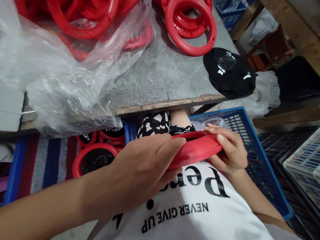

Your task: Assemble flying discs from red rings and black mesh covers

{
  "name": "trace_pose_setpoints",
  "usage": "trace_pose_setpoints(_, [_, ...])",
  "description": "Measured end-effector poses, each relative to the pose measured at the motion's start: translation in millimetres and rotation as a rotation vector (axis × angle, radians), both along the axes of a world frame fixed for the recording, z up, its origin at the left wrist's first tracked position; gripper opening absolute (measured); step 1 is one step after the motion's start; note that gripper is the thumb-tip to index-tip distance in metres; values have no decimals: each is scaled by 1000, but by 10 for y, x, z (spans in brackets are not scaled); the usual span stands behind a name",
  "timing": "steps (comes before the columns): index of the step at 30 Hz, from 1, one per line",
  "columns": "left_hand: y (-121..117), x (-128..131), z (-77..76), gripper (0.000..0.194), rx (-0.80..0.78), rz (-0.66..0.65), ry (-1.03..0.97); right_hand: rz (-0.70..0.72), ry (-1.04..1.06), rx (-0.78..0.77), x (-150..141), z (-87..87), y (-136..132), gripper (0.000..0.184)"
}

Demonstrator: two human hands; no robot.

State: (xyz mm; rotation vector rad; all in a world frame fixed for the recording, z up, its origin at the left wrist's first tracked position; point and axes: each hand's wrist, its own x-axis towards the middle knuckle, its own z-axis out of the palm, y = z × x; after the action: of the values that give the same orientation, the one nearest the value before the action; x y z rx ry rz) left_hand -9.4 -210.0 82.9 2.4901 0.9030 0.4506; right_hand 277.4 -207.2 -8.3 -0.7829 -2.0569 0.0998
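A red plastic ring (198,149) is held tilted, nearly edge-on, in front of my white shirt. My left hand (147,163) is closed on its left side, thumb lying along the top. At the right end, my right hand (231,150) grips the rim between thumb and fingers. The inside of the ring is mostly hidden by its own edge, with something dark just showing. Beyond it on the grey table (155,80) lie loose red rings (172,26) and, at the corner, a stack of black round pieces (228,71) with white prints.
Clear plastic bagging (67,80) with red rings (83,31) covers the table's left. Below left, red rings with black centres (77,161) lie on striped cloth (47,163). A blue crate (265,173) stands at my right, near a white crate (305,163).
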Motion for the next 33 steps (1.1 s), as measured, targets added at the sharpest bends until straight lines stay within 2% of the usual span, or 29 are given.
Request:
trace_pose_setpoints(2, [10,3,-11,28,37,-6,-20,16,-13,-7,-8,50,23,64])
trace_pose_setpoints(5, [37,32,-23,27,63,-3,-37,40,-124,-51,-56,227,77,63])
trace_pose_setpoints(9, [124,138,-5,24,24,-5,-18,35,-324,-34,-210,521,140,67])
trace_pose_setpoints(12, [203,215,5,28,-25,2,25,12,-389,-30,-287,616,188,64])
trace_pose_setpoints(15, [258,201,-73,38,-7,64,-2,-49,-354,-103,-205,576,267,59])
trace_pose_setpoints(18, [300,82,-286,41,208,142,-181,-127,-227,-199,3,482,364,55])
trace_pose_setpoints(20, [338,-11,-462,39,355,189,-225,-180,-156,-248,131,436,415,52])
trace_pose_setpoints(22, [383,-73,-609,39,429,260,-218,-214,-115,-270,204,419,442,51])
trace_pose_setpoints(24, [422,-95,-692,40,452,318,-239,-226,-97,-268,219,427,444,50])
trace_pose_setpoints(27, [444,-90,-675,39,452,344,-309,-228,-71,-267,183,447,406,48])
trace_pose_setpoints(33, [357,-168,-393,46,384,350,-297,-237,31,-273,105,329,293,50])
